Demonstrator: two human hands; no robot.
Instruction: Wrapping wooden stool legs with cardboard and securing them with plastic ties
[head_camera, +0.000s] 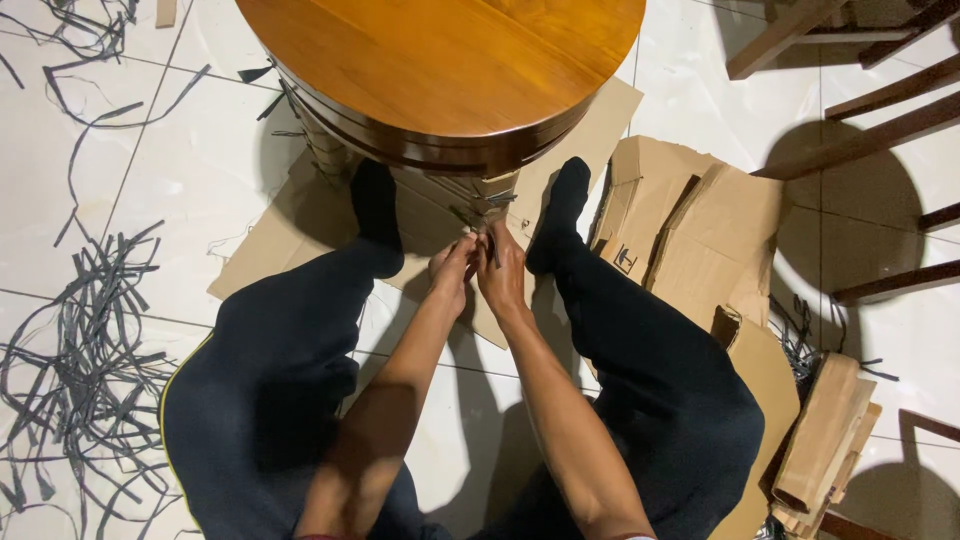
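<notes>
A round wooden table (440, 60) with a glossy orange-brown top stands on flattened cardboard (290, 235) in front of me. One of its legs (490, 195) is wrapped in cardboard. My left hand (452, 268) and my right hand (502, 272) are close together at the foot of that leg. The right hand pinches a thin dark strap (494, 245) that runs up toward the leg. The left hand's fingers are closed at the same spot; what they grip is too small to make out. My legs in dark trousers and black socks lie on either side.
Loose dark plastic strapping (90, 340) is scattered over the white tiled floor on the left. Opened cardboard boxes (700, 240) and folded cardboard pieces (825, 440) lie on the right. Wooden chair legs (880, 100) cross the top right corner.
</notes>
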